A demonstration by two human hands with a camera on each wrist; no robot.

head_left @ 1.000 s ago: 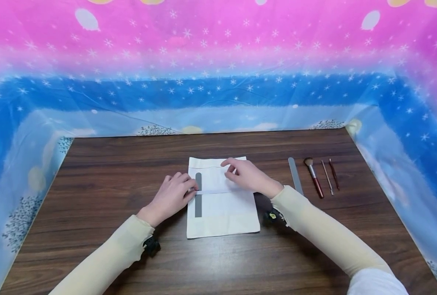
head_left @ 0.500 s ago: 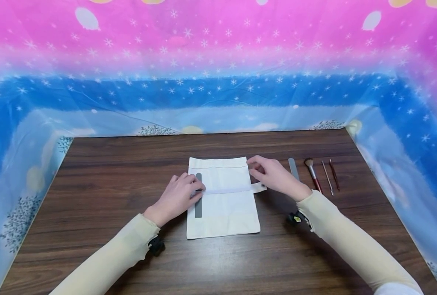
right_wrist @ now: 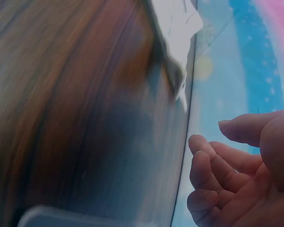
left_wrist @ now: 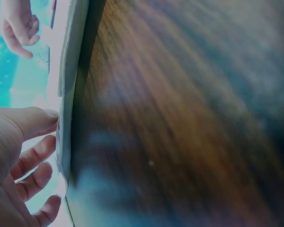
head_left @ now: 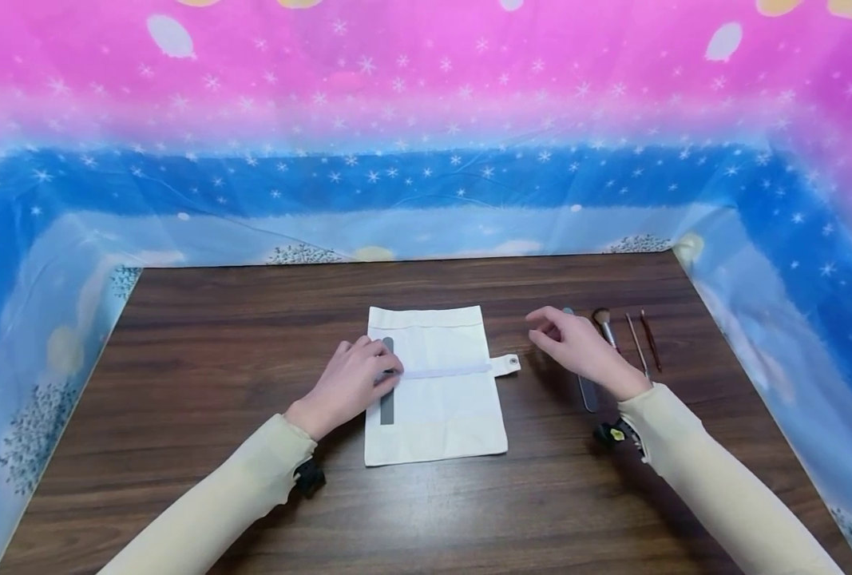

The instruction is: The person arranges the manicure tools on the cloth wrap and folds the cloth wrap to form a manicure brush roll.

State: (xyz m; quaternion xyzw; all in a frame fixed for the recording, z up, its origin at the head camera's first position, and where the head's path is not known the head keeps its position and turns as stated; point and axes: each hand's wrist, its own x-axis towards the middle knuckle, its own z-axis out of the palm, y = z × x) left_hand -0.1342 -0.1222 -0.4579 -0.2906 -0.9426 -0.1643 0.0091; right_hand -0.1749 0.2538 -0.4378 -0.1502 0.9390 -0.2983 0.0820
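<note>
We are seeing the left hand [head_left: 342,385] resting its bent, slightly parted fingers on the white pouch [head_left: 443,415]; a grey strip [head_left: 387,410] is lying partly under them. The right hand [head_left: 576,347] is hovering over another grey strip [head_left: 588,395], thumb apart from loosely curved fingers; a brush [head_left: 602,318] and two thin tools [head_left: 651,341] are lying at its right.

Snowflake cloth [head_left: 426,180] around my table [head_left: 239,327]

Before me is a dark brown, wood-grained tabletop. Behind it and along both sides I see the cloth, pink above, blue below, scattered with white snowflakes. Light leaves a pale shine [head_left: 426,503] on the near wood.
</note>
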